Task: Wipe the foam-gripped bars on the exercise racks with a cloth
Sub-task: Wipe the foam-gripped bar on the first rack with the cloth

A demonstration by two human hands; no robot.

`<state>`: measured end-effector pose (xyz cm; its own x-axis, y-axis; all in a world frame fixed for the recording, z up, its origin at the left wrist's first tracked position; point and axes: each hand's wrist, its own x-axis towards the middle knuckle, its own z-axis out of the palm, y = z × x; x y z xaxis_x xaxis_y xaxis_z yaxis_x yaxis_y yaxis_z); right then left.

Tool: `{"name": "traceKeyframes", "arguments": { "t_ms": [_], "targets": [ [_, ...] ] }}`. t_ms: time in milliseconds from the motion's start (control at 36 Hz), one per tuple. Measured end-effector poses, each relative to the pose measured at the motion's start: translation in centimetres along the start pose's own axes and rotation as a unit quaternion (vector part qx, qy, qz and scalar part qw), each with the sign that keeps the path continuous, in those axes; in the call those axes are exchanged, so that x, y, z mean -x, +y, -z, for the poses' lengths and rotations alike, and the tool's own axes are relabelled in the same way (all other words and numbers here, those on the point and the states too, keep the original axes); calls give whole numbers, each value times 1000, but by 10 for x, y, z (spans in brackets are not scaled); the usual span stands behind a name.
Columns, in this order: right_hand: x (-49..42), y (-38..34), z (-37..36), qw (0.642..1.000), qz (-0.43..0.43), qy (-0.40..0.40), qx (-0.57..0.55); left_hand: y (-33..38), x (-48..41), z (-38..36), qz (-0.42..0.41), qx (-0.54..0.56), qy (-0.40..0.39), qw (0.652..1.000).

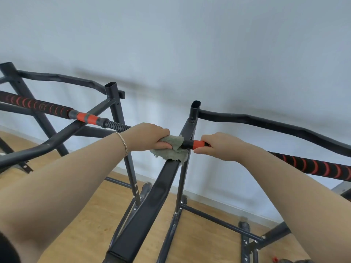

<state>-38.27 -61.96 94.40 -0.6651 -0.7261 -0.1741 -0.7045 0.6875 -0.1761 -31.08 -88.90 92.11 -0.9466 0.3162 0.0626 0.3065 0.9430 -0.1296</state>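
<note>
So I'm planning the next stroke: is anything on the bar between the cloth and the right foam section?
Yes. The right hand grips the orange collar beside the cloth, squarely between it and the right foam section. The left hand holds the cloth.

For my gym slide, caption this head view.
Left hand grips a green cloth around the foam-gripped bar while the right hand holds its orange collar.

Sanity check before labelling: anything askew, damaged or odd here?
Nothing looks damaged or spilled. The left hand grips the cloth round the bar; right hand holds its orange collar. One small red thing lies on the floor, unidentifiable.
</note>
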Motion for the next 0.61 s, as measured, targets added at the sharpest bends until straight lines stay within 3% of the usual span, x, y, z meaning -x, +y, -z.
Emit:
{"name": "traceKeyframes", "arguments": {
  "t_ms": [111,306,444,611],
  "targets": [
    [0,8,1,1000,-7,10,6,-6,4,-2,41,38,6,998],
    [-1,12,-3,999,-16,18,22,-2,-1,-3,92,-66,-36,993],
    [-2,12,-2,998,-22,36,46,16,-5,-4,166,-4,-30,986],
    [-4,13,-1,998,-20,32,42,31,-9,4,211,-21,-72,975]
  ]
}}
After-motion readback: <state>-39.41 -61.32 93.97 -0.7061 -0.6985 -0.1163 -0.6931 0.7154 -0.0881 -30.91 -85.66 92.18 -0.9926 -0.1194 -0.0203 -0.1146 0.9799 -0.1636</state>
